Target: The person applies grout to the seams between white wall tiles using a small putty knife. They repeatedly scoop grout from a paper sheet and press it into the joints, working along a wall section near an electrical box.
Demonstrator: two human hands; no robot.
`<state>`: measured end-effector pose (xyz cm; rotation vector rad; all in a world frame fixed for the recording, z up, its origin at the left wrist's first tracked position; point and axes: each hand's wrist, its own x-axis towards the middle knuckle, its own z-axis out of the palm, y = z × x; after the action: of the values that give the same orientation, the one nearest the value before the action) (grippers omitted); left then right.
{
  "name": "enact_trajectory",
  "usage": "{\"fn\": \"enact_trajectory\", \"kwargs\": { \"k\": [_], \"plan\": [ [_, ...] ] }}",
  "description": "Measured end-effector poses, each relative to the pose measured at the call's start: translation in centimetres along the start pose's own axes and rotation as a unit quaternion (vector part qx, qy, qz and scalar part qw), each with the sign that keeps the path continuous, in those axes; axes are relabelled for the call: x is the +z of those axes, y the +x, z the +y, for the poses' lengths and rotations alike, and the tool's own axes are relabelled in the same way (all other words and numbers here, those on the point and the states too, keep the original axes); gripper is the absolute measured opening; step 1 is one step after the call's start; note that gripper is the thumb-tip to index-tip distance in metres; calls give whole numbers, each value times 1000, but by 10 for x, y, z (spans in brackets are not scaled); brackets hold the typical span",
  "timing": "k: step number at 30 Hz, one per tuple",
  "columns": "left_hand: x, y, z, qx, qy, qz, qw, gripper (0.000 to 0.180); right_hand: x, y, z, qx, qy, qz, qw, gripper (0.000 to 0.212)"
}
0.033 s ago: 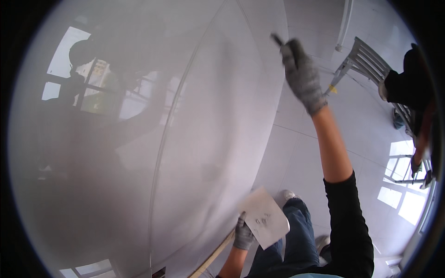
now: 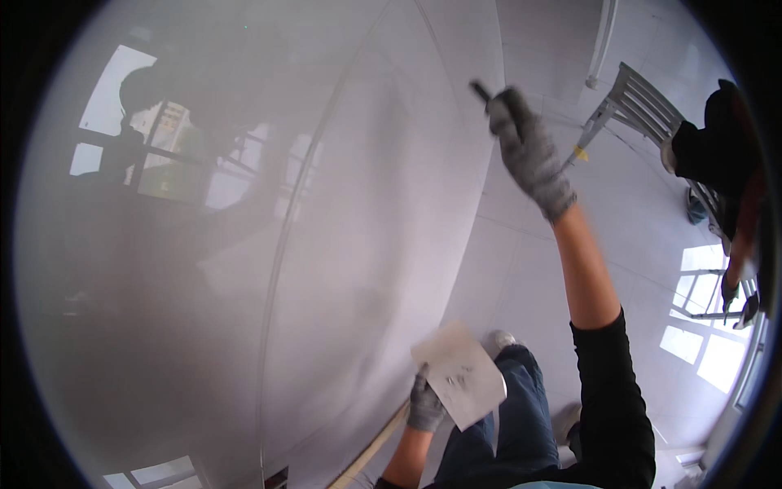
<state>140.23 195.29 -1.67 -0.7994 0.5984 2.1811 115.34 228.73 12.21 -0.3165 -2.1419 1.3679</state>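
Note:
In my gloved right hand [image 2: 531,155], raised beside the wall, is a short dark object [image 2: 481,91]. Only its end sticks out past the closed fingers, so its kind does not show. Lower down, my gloved left hand [image 2: 425,405] grips the edge of a thin, whitish rectangular board [image 2: 464,383] with several small dark smudges on its face. The board sits in front of my legs, close to the wall. A glossy pale wall [image 2: 358,244] fills the left side, with a long curving seam line [image 2: 281,244].
A grey slatted step stool or ladder [image 2: 643,98] stands at the right on pale floor tiles [image 2: 521,269]. Beside it a person in dark clothes [image 2: 717,151] is partly in view. A wooden strip [image 2: 371,452] runs along the wall's foot near my left arm.
My right hand has dropped slightly, with the dark object still in it. The board in my left hand has shifted a little to the left and up.

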Motion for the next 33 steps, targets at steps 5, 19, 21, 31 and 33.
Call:
{"fn": "enact_trajectory", "kwargs": {
  "k": [5,19,21,31,33],
  "plan": [
    [13,28,5,37,13,-90,995,63,-49,-139,-8,46,82,-357,930,17],
    [-22,-97,7,-29,7,-221,975,71,-48,-355,-120,133,-212,-437,864,33],
    [-53,-129,7,-44,2,-207,977,70,-36,-391,-142,125,-223,-434,864,35],
    [-124,-236,-17,-55,2,-208,977,64,-48,-487,-210,97,-233,-474,843,43],
    [-134,-252,-12,-95,16,-184,978,63,-45,-502,-218,137,-222,-475,840,42]
  ]
}}
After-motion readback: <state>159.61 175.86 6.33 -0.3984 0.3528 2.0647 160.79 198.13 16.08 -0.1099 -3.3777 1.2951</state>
